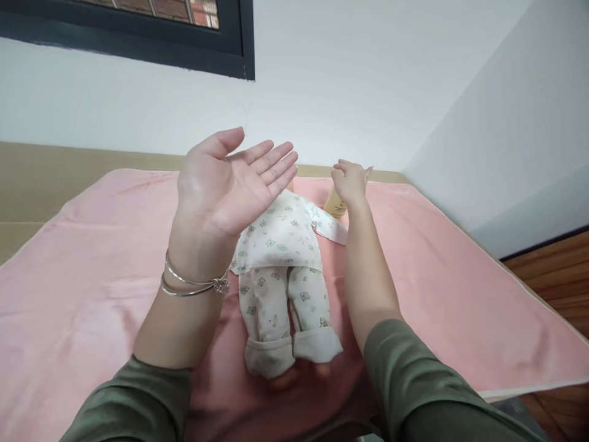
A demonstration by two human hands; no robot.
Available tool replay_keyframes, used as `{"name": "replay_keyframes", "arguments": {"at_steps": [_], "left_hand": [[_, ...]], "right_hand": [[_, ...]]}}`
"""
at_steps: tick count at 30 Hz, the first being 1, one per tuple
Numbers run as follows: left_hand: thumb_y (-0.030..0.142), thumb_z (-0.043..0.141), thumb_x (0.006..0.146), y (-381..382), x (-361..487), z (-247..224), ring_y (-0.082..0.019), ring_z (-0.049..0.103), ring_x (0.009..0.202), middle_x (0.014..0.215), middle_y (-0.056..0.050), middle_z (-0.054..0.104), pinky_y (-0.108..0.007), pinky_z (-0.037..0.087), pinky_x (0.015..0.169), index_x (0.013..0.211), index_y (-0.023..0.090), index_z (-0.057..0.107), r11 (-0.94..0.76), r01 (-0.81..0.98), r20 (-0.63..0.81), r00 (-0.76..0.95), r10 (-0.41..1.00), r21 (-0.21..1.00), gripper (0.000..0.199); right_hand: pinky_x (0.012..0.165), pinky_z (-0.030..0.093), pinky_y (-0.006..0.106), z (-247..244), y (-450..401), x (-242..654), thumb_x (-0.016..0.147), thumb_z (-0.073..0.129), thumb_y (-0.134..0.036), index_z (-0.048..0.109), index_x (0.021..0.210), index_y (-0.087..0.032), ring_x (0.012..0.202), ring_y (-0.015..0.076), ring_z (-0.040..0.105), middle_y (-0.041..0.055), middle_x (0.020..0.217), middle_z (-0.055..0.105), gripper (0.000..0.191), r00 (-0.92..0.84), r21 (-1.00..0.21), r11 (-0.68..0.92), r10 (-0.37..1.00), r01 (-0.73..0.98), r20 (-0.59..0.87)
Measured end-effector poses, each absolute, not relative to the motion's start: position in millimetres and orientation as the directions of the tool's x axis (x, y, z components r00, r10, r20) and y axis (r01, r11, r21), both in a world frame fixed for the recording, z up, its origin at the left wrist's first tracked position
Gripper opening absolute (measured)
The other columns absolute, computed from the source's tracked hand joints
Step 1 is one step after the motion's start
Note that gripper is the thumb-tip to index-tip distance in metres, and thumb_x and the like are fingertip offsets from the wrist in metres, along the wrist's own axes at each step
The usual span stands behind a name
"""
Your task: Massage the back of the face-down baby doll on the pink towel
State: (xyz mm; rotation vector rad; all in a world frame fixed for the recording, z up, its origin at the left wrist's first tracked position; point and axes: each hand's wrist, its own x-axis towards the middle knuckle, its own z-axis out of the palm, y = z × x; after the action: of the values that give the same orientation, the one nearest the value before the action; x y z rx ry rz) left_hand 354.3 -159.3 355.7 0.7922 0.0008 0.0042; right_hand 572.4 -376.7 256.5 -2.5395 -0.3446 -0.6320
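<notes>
My left hand (243, 178) is raised with its palm up and its fingers stretched out, holding nothing. It is above a baby-sized figure in a white printed top (280, 230) and matching trousers (271, 301) with turned-up cuffs, lying on a pink blanket (115, 245). The head is hidden behind my left hand, so I cannot tell whether it is a doll or a baby. Farther back on the right, my right hand (352, 181) curls over the upper end of a yellow bottle (335, 205), beside the figure's sleeve (331, 228). Most of those fingertips are hidden.
A white wall (345, 80) rises behind the blanket, with a dark-framed window (138, 49) at the upper left. Beige padding (27, 178) borders the blanket at the back left. Brown wood (552, 270) shows at the right edge.
</notes>
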Motion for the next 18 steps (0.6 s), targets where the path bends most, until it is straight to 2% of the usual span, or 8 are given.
{"name": "replay_keyframes", "arguments": {"at_steps": [3, 5, 8, 10, 12, 15, 18], "left_hand": [[0.033, 0.029, 0.105, -161, 347, 358, -0.026, 0.059, 0.141, 0.139, -0.014, 0.065, -0.039, 0.057, 0.108, 0.156, 0.011, 0.034, 0.711, -0.004, -0.009, 1.0, 0.014, 0.704, 0.056], [0.032, 0.032, 0.104, -161, 346, 357, -0.027, 0.06, 0.139, 0.139, -0.014, 0.065, -0.039, 0.057, 0.109, 0.155, 0.012, 0.036, 0.711, -0.005, -0.012, 1.0, 0.019, 0.703, 0.055], [0.03, 0.035, 0.102, -157, 348, 355, -0.029, 0.06, 0.139, 0.139, -0.015, 0.066, -0.044, 0.057, 0.111, 0.154, 0.014, 0.04, 0.705, -0.011, -0.012, 1.0, 0.029, 0.709, 0.054], [0.03, 0.036, 0.101, -154, 351, 355, -0.031, 0.059, 0.14, 0.139, -0.015, 0.065, -0.046, 0.056, 0.112, 0.153, 0.014, 0.042, 0.69, -0.028, -0.008, 0.999, 0.048, 0.723, 0.054], [0.031, 0.037, 0.1, -151, 353, 354, -0.03, 0.057, 0.142, 0.141, -0.014, 0.064, -0.045, 0.055, 0.113, 0.153, 0.015, 0.043, 0.667, -0.053, 0.0, 0.997, 0.079, 0.743, 0.055], [0.033, 0.04, 0.099, -152, 356, 348, -0.03, 0.051, 0.147, 0.145, -0.013, 0.062, -0.043, 0.052, 0.117, 0.153, 0.018, 0.044, 0.633, -0.07, 0.006, 0.995, 0.103, 0.771, 0.056], [0.035, 0.045, 0.097, -163, 356, 342, -0.032, 0.045, 0.152, 0.147, -0.013, 0.06, -0.047, 0.05, 0.119, 0.152, 0.024, 0.046, 0.611, -0.017, -0.019, 0.998, 0.052, 0.791, 0.056]], "right_hand": [[0.129, 0.002, 0.068, 255, -381, 573, 0.091, 0.038, -0.027, 0.074, 0.123, -0.019, 0.145, 0.0308, 0.047, 0.0143, 0.15, 0.061, 0.049, 0.853, -0.394, -0.844, 0.133, 0.364, 0.504], [0.13, 0.013, 0.064, 255, -383, 574, 0.09, 0.041, -0.026, 0.074, 0.122, -0.018, 0.145, 0.0311, 0.047, 0.0147, 0.15, 0.061, 0.047, 0.852, -0.397, -0.835, 0.149, 0.38, 0.502], [0.128, 0.029, 0.054, 255, -385, 574, 0.087, 0.044, -0.025, 0.078, 0.11, -0.015, 0.146, 0.0309, 0.046, 0.0162, 0.151, 0.06, 0.042, 0.859, -0.408, -0.826, 0.165, 0.389, 0.485], [0.129, 0.026, 0.056, 256, -385, 573, 0.086, 0.046, -0.023, 0.079, 0.104, -0.015, 0.15, 0.0317, 0.043, 0.0164, 0.155, 0.057, 0.039, 0.869, -0.417, -0.826, 0.162, 0.378, 0.467], [0.13, 0.017, 0.062, 258, -385, 570, 0.086, 0.047, -0.024, 0.079, 0.104, -0.016, 0.155, 0.0341, 0.034, 0.0151, 0.161, 0.05, 0.038, 0.885, -0.436, -0.822, 0.164, 0.366, 0.435], [0.127, 0.011, 0.07, 271, -377, 556, 0.089, 0.052, -0.03, 0.077, 0.119, -0.018, 0.162, 0.0402, 0.016, 0.0123, 0.172, 0.032, 0.041, 0.893, -0.472, -0.812, 0.127, 0.343, 0.432], [0.128, 0.015, 0.067, 293, -357, 522, 0.095, 0.051, -0.038, 0.069, 0.135, -0.019, 0.164, 0.0391, 0.012, 0.0126, 0.176, 0.018, 0.048, 0.851, -0.492, -0.779, 0.098, 0.389, 0.517]]}}
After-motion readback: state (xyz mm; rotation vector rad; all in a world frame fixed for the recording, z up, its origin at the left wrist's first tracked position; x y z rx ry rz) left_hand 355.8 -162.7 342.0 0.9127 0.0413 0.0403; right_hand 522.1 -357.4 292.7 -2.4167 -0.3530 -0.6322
